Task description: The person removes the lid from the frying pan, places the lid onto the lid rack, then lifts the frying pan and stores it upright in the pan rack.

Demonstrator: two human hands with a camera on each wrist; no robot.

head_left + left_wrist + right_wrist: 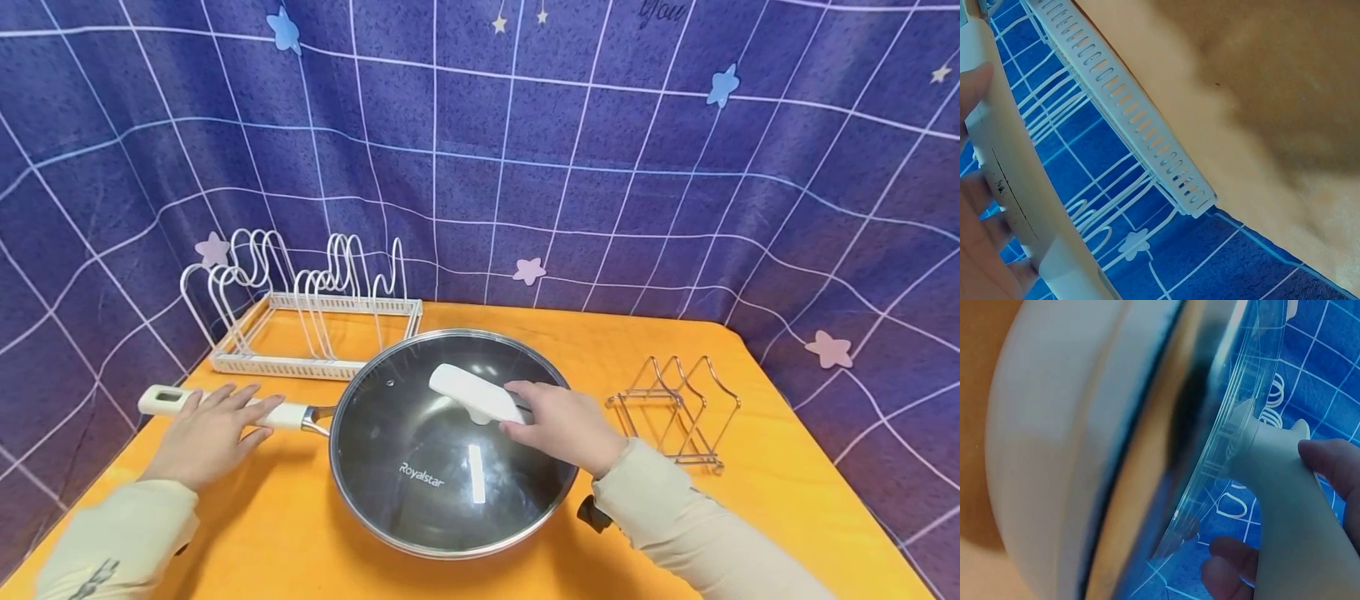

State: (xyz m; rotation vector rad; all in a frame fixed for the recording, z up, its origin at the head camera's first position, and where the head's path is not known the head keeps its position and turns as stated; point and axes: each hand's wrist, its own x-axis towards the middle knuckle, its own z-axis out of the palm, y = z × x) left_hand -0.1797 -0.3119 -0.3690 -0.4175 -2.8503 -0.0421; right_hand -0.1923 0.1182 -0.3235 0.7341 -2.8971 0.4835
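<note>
A frying pan with a cream handle point(288, 415) stands on the table under a glass lid point(420, 517) marked Royalstar. My left hand point(217, 429) lies over the pan handle with its fingers spread and fairly straight. The left wrist view shows the thumb and fingertips along the handle point(1029, 181), none wrapped beneath it. At the lid's centre stands a white upright grip point(472, 392); my right hand point(566, 425) holds its near end between thumb and fingers. In the right wrist view this grip point(1291, 500) passes between them. Whether the lid touches the pan all round, I cannot tell.
A white rack point(288, 367) with looped wire dividers stands at the back left. On the right is a small metal wire rack point(667, 400). Something small and black point(594, 514) shows beside the right sleeve. Blue gridded cloth point(480, 192) hangs behind the orange table point(465, 579).
</note>
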